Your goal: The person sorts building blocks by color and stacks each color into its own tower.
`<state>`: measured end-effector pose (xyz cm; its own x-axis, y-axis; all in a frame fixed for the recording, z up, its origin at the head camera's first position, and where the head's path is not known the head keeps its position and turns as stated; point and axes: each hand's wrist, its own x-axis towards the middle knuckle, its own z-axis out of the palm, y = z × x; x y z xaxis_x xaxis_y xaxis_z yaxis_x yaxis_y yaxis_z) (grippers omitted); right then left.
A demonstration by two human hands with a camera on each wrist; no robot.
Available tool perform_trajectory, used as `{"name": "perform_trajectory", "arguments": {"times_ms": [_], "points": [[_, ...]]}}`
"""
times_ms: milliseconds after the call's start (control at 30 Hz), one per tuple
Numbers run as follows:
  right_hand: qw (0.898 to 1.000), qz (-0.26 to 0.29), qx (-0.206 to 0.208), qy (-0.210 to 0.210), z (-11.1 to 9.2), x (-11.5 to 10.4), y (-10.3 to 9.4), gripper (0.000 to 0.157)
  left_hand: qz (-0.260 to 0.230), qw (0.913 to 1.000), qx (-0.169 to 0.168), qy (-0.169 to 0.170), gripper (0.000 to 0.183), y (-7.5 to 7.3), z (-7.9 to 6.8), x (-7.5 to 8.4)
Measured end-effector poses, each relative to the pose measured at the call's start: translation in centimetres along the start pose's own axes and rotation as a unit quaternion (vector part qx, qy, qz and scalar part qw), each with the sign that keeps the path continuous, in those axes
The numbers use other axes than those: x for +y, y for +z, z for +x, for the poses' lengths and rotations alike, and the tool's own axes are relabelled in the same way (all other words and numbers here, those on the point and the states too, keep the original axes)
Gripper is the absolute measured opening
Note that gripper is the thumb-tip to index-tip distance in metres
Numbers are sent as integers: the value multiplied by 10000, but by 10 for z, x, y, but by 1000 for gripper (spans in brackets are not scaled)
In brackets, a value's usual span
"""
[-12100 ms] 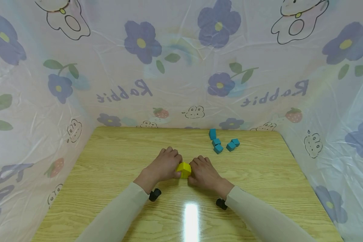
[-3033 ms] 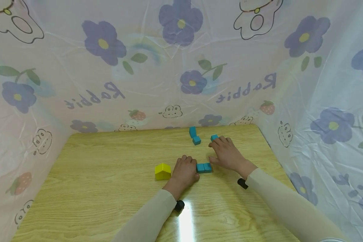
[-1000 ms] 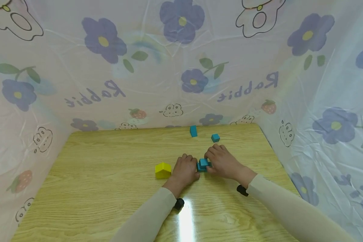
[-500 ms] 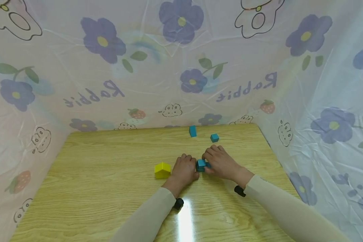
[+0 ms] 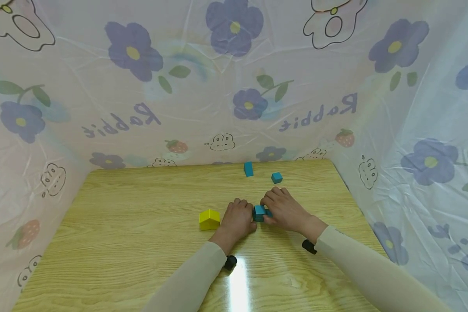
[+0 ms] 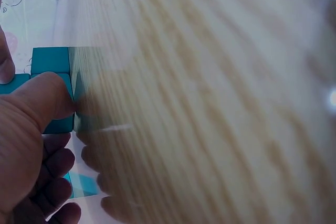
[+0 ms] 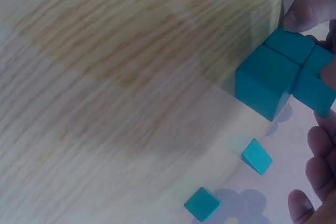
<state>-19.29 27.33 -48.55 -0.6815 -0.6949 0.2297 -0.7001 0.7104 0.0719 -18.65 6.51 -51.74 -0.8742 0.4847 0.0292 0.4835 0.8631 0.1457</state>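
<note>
Two blue cubes stand side by side on the table, and a third blue cube (image 5: 259, 209) sits on the left one. My right hand (image 5: 284, 211) pinches this upper cube; its thumb shows against the cube in the right wrist view. My left hand (image 5: 237, 220) grips the lower left cube (image 6: 63, 124), thumb on its near face. The lower right cube (image 7: 268, 82) stands under my right hand, partly hidden in the head view. Left of my left hand is a yellow house-shaped block (image 5: 209, 220), apart from the blue cubes.
Toward the back of the wooden table (image 5: 140, 260) lie a blue wedge-shaped block (image 5: 248, 169) and a single blue cube (image 5: 277, 177). A patterned cloth (image 5: 195, 95) surrounds the back and sides. A black wrist camera (image 5: 230, 263) hangs under my left sleeve.
My hands have left the yellow block. Two blue cubes were brought forward into a row. My right hand then took a third, set it on top and slid it left, flush with the lower left cube.
</note>
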Motion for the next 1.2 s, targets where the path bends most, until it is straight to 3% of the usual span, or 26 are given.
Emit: {"name": "perform_trajectory", "arguments": {"times_ms": [333,500,600,733,933,1200], "points": [[10000,23,-79,36,-1,0,1,35,46,10000,35,51,36,0,-1,0],[9994,298,-86,163,1,5,-9,40,-7,10000,-37,26,38,-2,-1,0],[9984,483,-27,281,4,14,-19,39,-55,10000,-73,11,41,-2,-1,0],[9982,258,47,543,7,37,-22,36,-103,9999,-118,-3,42,-1,-1,0],[9937,-83,-90,1113,4,63,-8,31,-203,9997,-160,-2,42,2,0,-1],[9901,-447,-183,1317,8,88,0,32,-155,9998,-139,-9,39,3,0,-1]]}}
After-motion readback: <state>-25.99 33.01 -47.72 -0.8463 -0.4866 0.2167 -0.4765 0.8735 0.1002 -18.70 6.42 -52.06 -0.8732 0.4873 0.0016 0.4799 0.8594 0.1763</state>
